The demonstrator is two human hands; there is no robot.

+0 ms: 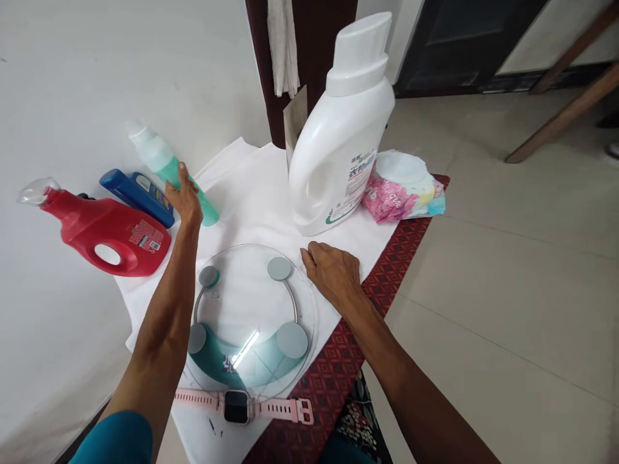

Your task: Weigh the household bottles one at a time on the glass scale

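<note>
The green bottle, translucent with a paler upper end and a clear cap, is on the wall side of the cloth-covered surface, just beside a blue bottle and a red jug. The left hand grips its lower half, most fingers hidden. The right hand, curled into a loose fist, is between a glass scale and a white jug.

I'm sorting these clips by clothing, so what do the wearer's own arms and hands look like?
A plain teal sleeve covers the upper part of the left arm; the right arm shows no sleeve within view. Left hand and right hand are ungloved, with nothing visible around either wrist. Some fingers are hidden, so rings can't be ruled out.
</note>
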